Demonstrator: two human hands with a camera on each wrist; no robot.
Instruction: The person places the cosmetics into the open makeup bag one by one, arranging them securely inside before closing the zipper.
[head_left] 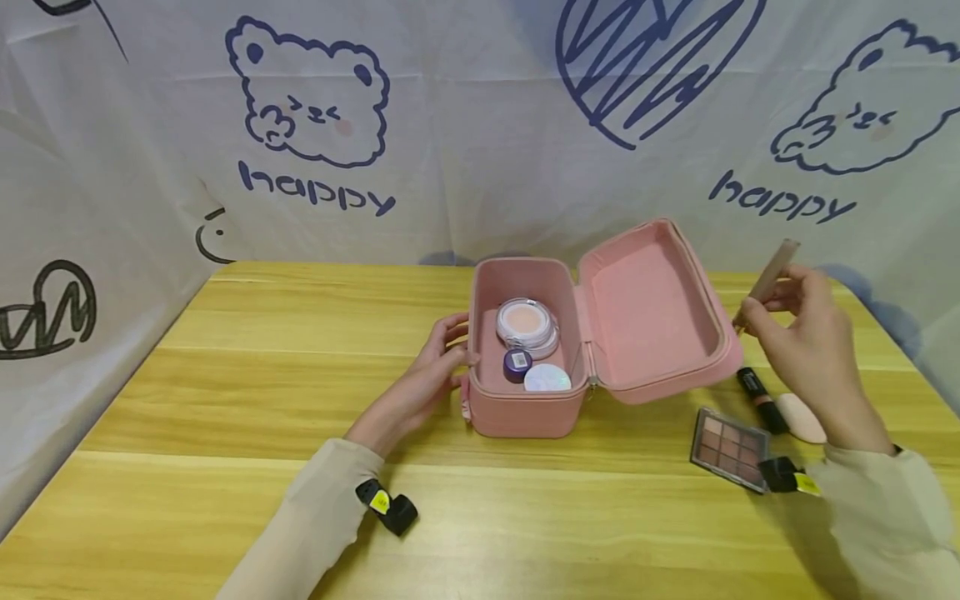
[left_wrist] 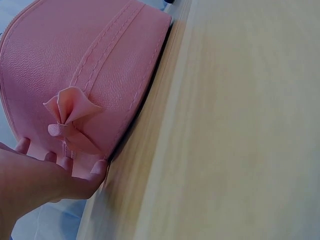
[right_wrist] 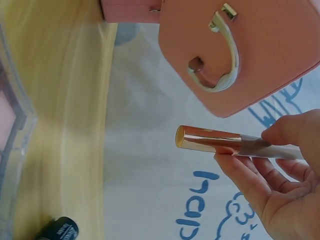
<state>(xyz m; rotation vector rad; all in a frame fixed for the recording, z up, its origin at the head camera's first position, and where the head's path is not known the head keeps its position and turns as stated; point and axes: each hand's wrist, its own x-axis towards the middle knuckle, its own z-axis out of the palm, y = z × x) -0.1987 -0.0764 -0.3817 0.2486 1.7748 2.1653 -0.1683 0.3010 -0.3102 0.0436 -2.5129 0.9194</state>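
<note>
A pink makeup case [head_left: 517, 417] stands with its lid [head_left: 652, 308] swung out to the right. Inside lie a round compact [head_left: 527, 321], a small purple-lidded jar [head_left: 517, 365] and a shiny pale disc [head_left: 547, 378]. My left hand [head_left: 431, 375] rests against the case's left side, fingers spread on the wall below a pink bow [left_wrist: 72, 117]. To the right of the lid, my right hand [head_left: 810, 342] pinches a slim cosmetic tube [right_wrist: 210, 140] between thumb and fingers. Its rose-gold end points down toward the table.
An eyeshadow palette [head_left: 729, 450], a black lipstick-like tube [head_left: 762, 400] and a pale makeup sponge [head_left: 801, 418] lie on the wooden table [head_left: 300, 367] below my right hand. A silver handle [right_wrist: 232, 55] juts from the lid's outside. A printed cloth [head_left: 480, 167] hangs behind.
</note>
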